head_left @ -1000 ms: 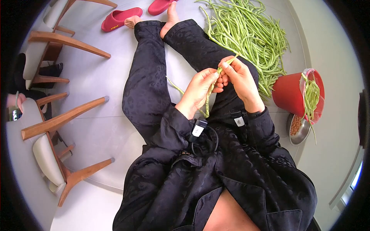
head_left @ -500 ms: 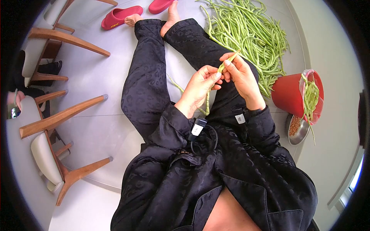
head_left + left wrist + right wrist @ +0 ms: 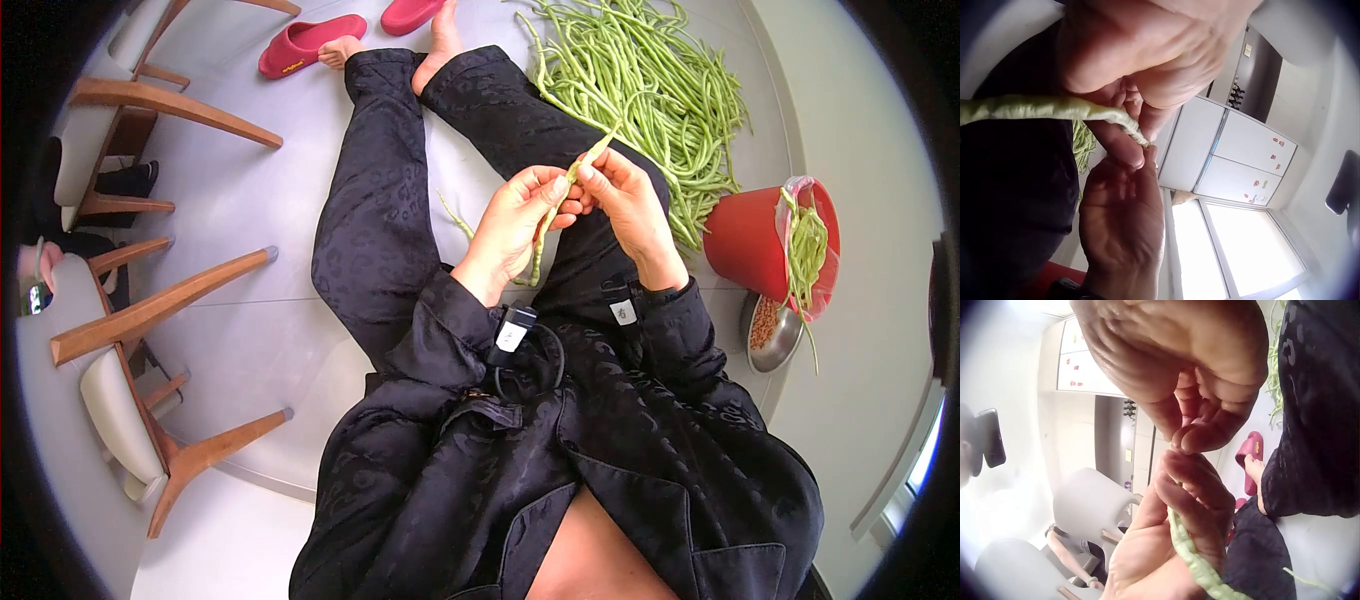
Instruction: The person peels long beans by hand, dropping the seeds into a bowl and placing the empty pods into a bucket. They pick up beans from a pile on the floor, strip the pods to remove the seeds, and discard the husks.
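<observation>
A long green bean point(image 3: 541, 243) runs between my two hands, above the black trouser leg. My left hand point(image 3: 503, 228) pinches it between thumb and fingers, and its lower length hangs under that hand. Close beside, my right hand point(image 3: 638, 222) pinches the bean with thumb and fingertips; a pale, pointed end sticks out beyond. In the left wrist view the bean point(image 3: 1038, 109) looks wrinkled and bends toward the touching fingertips. From the right wrist, the bumpy bean point(image 3: 1192, 561) passes out below the left fingers, while the part between the fingertips is mostly hidden.
A big heap of long green beans point(image 3: 640, 90) lies on the floor ahead. At right stand a red bucket point(image 3: 745, 235) with bean pieces over its rim and a metal bowl point(image 3: 785, 345) of brown seeds. Chairs point(image 3: 125, 415) line the left; red slippers point(image 3: 310, 45) lie ahead.
The bean has shifted up through the fingers: its pale end stands further out and its hanging loop sits higher. Both hands stay close together in nearly the same place.
</observation>
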